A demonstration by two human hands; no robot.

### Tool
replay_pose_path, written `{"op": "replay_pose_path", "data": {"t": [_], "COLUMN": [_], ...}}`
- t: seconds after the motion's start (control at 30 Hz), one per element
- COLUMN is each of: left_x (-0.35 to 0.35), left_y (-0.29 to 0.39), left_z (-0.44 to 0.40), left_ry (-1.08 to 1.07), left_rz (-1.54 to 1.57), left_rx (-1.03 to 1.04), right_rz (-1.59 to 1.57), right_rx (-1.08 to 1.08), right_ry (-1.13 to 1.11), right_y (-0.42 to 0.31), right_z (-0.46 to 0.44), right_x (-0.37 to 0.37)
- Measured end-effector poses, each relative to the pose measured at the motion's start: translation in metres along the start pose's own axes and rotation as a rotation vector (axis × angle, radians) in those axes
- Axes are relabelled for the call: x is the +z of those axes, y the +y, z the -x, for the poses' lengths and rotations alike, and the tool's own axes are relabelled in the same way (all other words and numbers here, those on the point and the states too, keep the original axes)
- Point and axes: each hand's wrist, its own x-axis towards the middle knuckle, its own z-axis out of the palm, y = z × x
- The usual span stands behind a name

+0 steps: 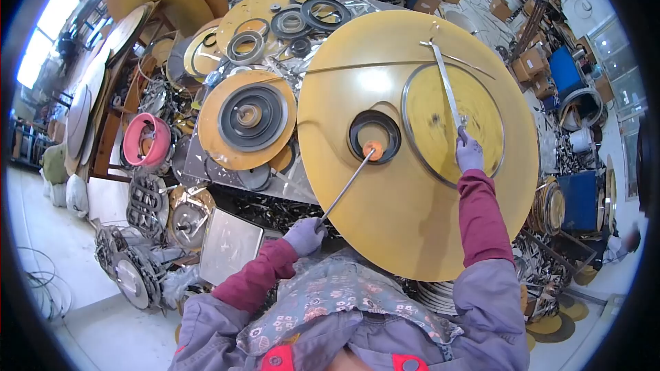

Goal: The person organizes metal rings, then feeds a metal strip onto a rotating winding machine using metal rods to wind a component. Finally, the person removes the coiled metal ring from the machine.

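My left hand (304,235) is closed around the near end of a thin metal rod (344,189). The rod's orange end (372,150) sits inside a black ring-shaped dish (393,136), whose contents are hard to make out. My right hand (469,151) grips a long steel caliper (447,86) with a short crosspiece at its far end. It lies across a thin metal ring (405,124) on the big round yellow sheet (357,227). A long thin strip (344,67) crosses the sheet's far part.
To the left, dark grey rings (230,120) lie on an orange disc (213,148). Black and metal rings (325,14) crowd the back of the table. A pink tub (146,139), metal scraps and leaning discs (86,103) stand farther left. Boxes (533,63) line the right.
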Motion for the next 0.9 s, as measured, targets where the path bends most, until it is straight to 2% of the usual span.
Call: {"op": "replay_pose_path", "data": {"t": [0.07,0.1,0.23,0.43,0.5,0.53,0.63,0.77,0.87,0.9], "left_x": [-0.005,0.006,-0.006,0.0,-0.008,-0.012,-0.011,-0.017,-0.013,-0.01], "left_y": [0.022,0.005,0.019,0.009,0.015,0.019,0.005,0.005,0.004,0.006], "left_z": [-0.005,-0.019,-0.029,-0.057,-0.06,-0.059,-0.052,-0.017,0.006,0.013], "left_ry": [0.014,0.043,0.031,0.13,0.042,0.0,0.052,0.052,-0.06,-0.102], "left_rz": [0.014,0.061,-0.001,-0.185,-0.147,-0.126,-0.219,-0.214,-0.131,-0.091], "left_rx": [-0.08,-0.067,-0.076,0.043,-0.007,-0.032,0.049,0.029,-0.069,-0.117], "right_rz": [-0.003,-0.003,-0.003,-0.005,-0.013,-0.011,-0.056,-0.139,-0.154,-0.25], "right_rx": [-0.003,-0.004,0.006,-0.015,-0.018,-0.023,-0.043,-0.07,-0.159,-0.318], "right_ry": [-0.006,-0.006,-0.003,0.009,0.01,0.013,0.055,0.155,0.16,0.159], "right_y": [0.004,0.006,-0.008,-0.002,-0.001,0.001,0.012,0.015,-0.03,-0.042], "right_z": [-0.002,-0.002,0.006,0.003,0.003,0.001,-0.002,0.012,0.015,0.008], "right_x": [0.0,0.001,-0.005,-0.002,-0.003,-0.003,-0.014,-0.043,-0.058,-0.053]}}
